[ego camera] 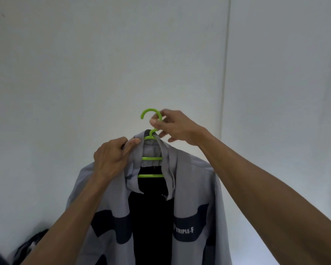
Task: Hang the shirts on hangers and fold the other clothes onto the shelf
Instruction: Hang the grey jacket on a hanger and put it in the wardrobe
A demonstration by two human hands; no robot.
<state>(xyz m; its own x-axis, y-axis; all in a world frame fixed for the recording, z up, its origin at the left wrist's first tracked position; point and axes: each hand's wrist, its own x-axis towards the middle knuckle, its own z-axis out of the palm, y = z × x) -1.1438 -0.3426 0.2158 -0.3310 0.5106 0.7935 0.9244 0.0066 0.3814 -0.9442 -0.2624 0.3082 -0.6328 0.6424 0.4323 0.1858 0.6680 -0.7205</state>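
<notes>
A grey shirt (195,188) with dark bands and white "TRIPLE-F" lettering hangs open on a bright green plastic hanger (150,158), held up in front of a pale wall. My right hand (176,129) pinches the hanger just below its hook. My left hand (113,155) grips the shirt's collar at the left shoulder, thumb on the fabric. The inside of the shirt looks dark. The hanger's shoulders are hidden under the cloth.
A plain pale wall (84,64) fills the view, with a vertical seam (227,54) at the right. A dark heap of clothes (31,245) lies at the lower left corner.
</notes>
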